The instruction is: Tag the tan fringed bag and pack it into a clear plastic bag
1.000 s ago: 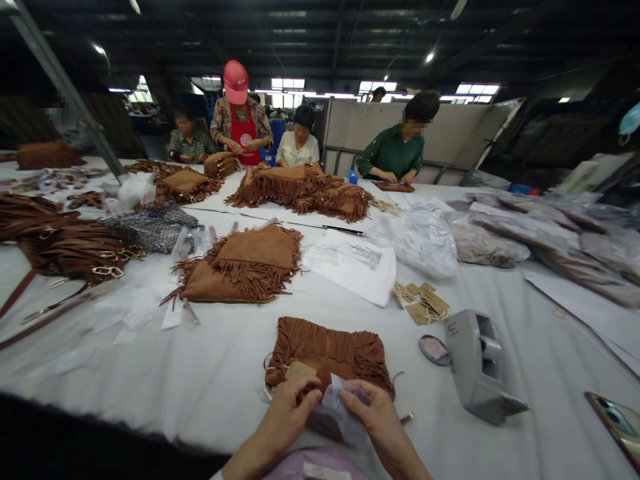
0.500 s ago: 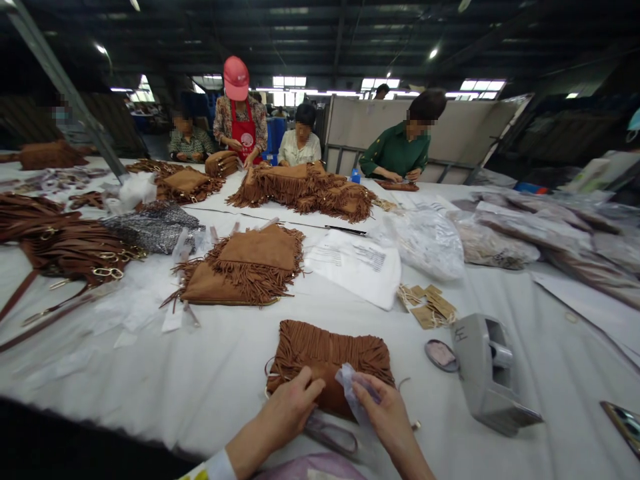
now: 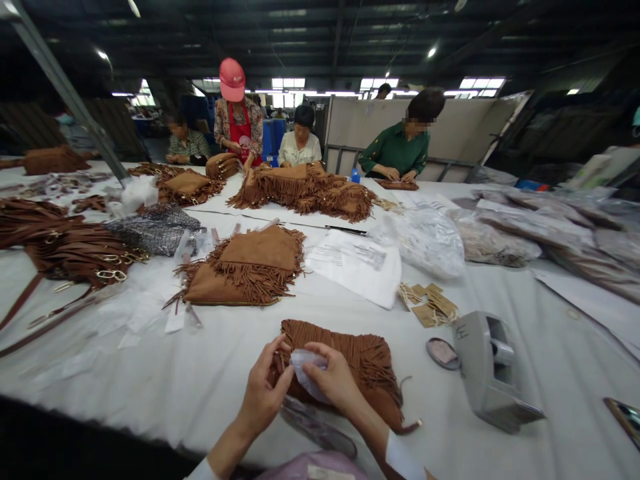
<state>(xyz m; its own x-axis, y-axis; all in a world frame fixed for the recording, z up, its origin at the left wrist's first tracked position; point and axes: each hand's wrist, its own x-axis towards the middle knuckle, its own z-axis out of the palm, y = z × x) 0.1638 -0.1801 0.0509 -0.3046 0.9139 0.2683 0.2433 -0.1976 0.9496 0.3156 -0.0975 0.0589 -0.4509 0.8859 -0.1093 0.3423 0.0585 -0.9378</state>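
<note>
Pinching film point(image 3: 306, 367), hands point(image 3: 334, 379) partly hide a fringed bag point(image 3: 367, 357); dispenser point(image 3: 487, 393) bears handwritten marks point(image 3: 461, 331).

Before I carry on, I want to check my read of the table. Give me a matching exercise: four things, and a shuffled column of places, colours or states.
Things:
1. Tape dispenser
2. Nearest bag
3. Tags
4. Translucent sheet

Descriptions:
A. Tan, loosely heaped
B. Held in the right hand
C. Grey, beside a small round dish
D. Brown, fringed

Pairs: 1-C, 2-D, 3-A, 4-B.
</note>
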